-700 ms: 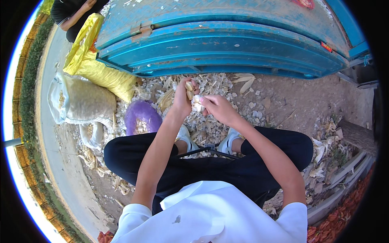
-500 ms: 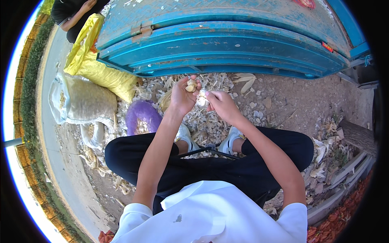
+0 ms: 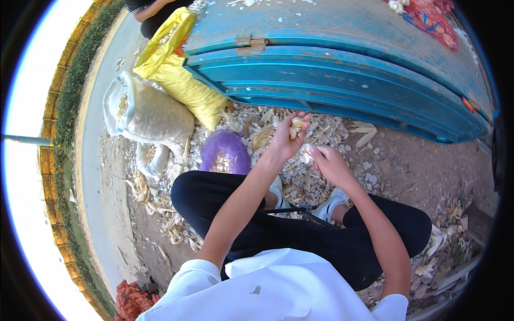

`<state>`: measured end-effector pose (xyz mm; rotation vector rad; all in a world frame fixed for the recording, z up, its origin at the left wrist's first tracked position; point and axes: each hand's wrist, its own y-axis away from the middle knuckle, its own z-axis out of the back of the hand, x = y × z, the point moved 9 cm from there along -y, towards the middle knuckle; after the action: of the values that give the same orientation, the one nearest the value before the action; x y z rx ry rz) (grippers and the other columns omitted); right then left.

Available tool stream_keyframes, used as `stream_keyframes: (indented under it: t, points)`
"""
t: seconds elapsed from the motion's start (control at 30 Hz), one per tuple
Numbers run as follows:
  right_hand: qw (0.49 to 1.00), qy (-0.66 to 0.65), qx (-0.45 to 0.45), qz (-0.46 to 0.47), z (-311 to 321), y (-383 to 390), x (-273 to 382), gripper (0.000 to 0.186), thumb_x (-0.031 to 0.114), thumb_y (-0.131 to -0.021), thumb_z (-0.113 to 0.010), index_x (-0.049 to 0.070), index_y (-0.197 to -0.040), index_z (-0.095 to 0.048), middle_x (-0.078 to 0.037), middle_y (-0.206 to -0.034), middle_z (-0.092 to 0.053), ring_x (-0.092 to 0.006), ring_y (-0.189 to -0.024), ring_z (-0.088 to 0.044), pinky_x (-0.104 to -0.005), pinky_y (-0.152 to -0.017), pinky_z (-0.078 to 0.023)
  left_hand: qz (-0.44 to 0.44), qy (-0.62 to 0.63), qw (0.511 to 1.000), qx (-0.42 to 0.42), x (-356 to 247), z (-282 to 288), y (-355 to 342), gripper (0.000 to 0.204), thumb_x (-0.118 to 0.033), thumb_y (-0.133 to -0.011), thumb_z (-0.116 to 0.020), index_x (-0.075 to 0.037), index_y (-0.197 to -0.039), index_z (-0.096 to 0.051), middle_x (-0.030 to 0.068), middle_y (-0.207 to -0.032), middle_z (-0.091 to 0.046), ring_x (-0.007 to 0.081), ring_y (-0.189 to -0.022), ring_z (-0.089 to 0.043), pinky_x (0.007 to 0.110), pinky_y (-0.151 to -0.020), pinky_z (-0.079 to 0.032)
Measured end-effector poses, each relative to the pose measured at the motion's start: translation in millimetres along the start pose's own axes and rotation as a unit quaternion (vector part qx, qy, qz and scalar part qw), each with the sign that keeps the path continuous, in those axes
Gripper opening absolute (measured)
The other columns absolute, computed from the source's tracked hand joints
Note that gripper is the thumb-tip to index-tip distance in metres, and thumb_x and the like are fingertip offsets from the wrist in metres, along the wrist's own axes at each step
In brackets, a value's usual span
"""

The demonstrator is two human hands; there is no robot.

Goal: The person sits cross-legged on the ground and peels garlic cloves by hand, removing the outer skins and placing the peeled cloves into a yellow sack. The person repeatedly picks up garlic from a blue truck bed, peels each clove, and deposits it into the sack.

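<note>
My left hand is cupped palm up with several pale garlic cloves held in its curled fingers. Just below and right of it, my right hand pinches a white, papery garlic piece between thumb and fingers. Both hands are held out over peelings on the ground, between my knees and the blue metal tailgate. A purple mesh bag with pale contents lies left of my hands.
A blue tailgate spans ahead, with red mesh bags on top. Left stand a yellow sack, a white sack and a smaller one. Another person's arm shows top left. Red mesh bags lie bottom left.
The view has swung, shifting the scene rightward and tilting it. My right hand with the garlic piece has drawn slightly down and away from my left hand, which still cups cloves.
</note>
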<state>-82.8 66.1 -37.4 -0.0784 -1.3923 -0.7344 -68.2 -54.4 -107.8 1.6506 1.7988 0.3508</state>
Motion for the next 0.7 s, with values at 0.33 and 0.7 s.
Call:
stream_keyframes:
  t: [0.33,0.7]
  points:
    - [0.999,0.035,0.017,0.029,-8.3,1.5,8.9,0.047,0.037,-0.102,-0.045,-0.002,-0.079,-0.058,-0.011,-0.064,-0.062,-0.0219,-0.061,-0.062,-0.0364,-0.062,-0.046,-0.044,0.036,0.997,-0.054,-13.6,12.5,2.9,0.022,-0.024,-0.103,-0.047,-0.005,-0.099,-0.056,0.0075,-0.09,-0.064,0.0195,-0.082,-0.067,0.025,-0.062,-0.059]
    - [0.998,0.038,0.034,0.034,-12.2,-1.0,9.3,0.047,0.037,-0.102,-0.046,-0.002,-0.08,-0.06,-0.011,-0.067,-0.063,-0.023,-0.063,-0.062,-0.0379,-0.065,-0.047,-0.39,0.117,0.913,0.014,-352.9,-79.5,77.5,0.045,-0.031,-0.106,-0.026,0.003,-0.121,-0.052,0.0232,-0.108,-0.062,0.0346,-0.096,-0.066,0.042,-0.081,-0.062]
